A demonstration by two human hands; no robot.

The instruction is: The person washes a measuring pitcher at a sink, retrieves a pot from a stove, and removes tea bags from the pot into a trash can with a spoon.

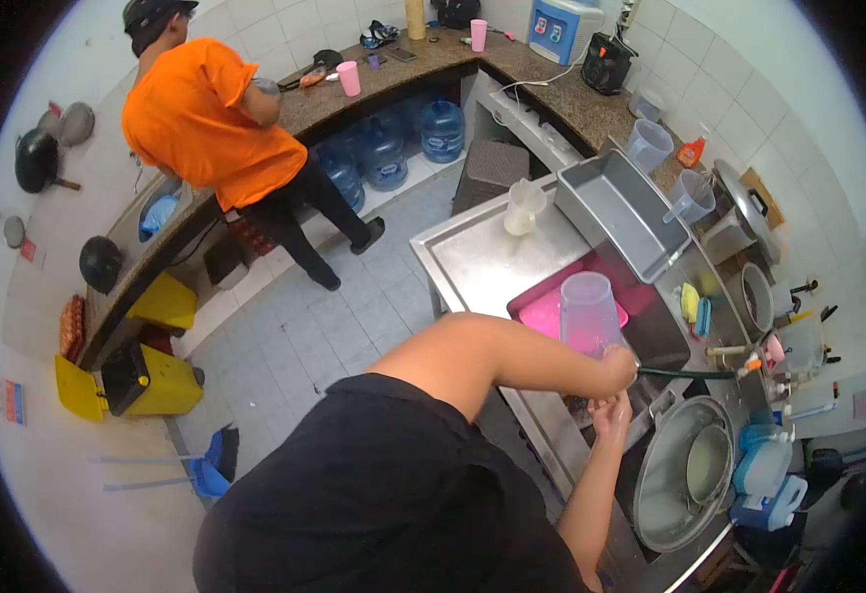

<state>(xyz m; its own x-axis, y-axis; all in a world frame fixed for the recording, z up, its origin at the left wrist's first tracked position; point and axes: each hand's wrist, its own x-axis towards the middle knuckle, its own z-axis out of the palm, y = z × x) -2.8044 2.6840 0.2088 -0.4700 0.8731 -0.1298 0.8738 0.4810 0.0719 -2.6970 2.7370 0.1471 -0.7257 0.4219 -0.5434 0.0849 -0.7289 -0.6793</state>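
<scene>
Over the sink, my left hand is bent downward and closed at the end of a dark green hose; part of its grip is hidden by the wrist. Just below it, my right hand has slightly curved fingers, close to or touching the left. No object shows in the right hand. Beside my left hand stands a clear plastic pitcher in front of a bright pink tray or basin in the sink.
A large metal basin holding a smaller bowl lies right of my arms. A deep steel pan and a clear jug rest beyond the sink. A co-worker in an orange shirt stands at the far counter.
</scene>
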